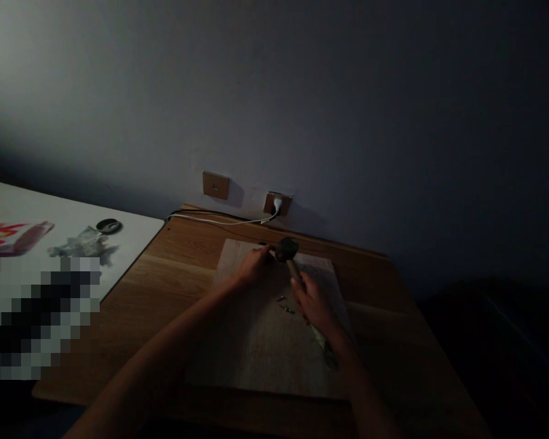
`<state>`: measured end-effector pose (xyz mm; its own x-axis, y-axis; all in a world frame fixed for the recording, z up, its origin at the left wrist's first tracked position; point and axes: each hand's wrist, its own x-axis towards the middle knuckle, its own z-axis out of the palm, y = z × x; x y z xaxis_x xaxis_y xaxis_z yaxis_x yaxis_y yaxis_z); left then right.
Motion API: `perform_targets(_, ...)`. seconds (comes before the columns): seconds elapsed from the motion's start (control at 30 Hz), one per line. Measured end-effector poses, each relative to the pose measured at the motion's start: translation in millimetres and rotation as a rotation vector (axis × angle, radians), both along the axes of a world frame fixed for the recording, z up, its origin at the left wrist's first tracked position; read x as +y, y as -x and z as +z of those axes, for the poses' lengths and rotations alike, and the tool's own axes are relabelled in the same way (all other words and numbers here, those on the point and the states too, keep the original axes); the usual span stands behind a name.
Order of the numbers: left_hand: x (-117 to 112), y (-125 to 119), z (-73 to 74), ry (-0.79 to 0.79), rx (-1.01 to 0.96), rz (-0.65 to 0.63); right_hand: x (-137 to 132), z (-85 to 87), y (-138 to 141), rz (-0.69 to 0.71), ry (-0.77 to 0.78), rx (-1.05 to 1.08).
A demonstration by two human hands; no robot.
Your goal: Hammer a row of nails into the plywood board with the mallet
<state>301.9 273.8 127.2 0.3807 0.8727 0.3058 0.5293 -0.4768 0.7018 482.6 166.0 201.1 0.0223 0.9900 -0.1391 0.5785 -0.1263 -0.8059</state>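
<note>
My right hand [315,300] grips a hammer [287,249] by its pale handle, close below the dark, rounded head. The handle's lower end sticks out beneath my wrist. By the head, my left hand [255,263] has its fingers pinched together over the far part of a wooden board [265,360]. What sits between those fingertips is too small and dark to make out. On the board between my hands lie several small metal screws or nails [287,309]. More small bits show faintly near the far right of the board.
The board rests on a wooden table [165,274] against the wall. A white cable [229,223] runs along the back to a wall socket [277,203]. At left, a white table [132,238] carries a crumpled clear bag [85,242], a dark roll [108,226] and a red-marked packet [16,238].
</note>
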Motion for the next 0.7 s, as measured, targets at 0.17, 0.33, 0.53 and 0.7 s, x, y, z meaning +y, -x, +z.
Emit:
perform_targets(0.17, 2, -1, -3.9, 0.019, -0.027, -0.013, -2, 0.0, 6, 0.003, 0.105, 0.046)
perform_targets(0.33, 1, 3, 1.7, 0.018, 0.001, -0.010, -15, 1.3, -3, -0.066, 0.102, 0.163)
perform_targets(0.53, -31, 7, 34.4, -0.214, 0.234, -0.151, -50, -15.6, -38, -0.164, 0.154, 0.220)
perform_targets(0.7, -63, -7, 51.6, -0.328, 0.576, -0.453, -70, -41.3, -51, -0.264, 0.238, 0.198)
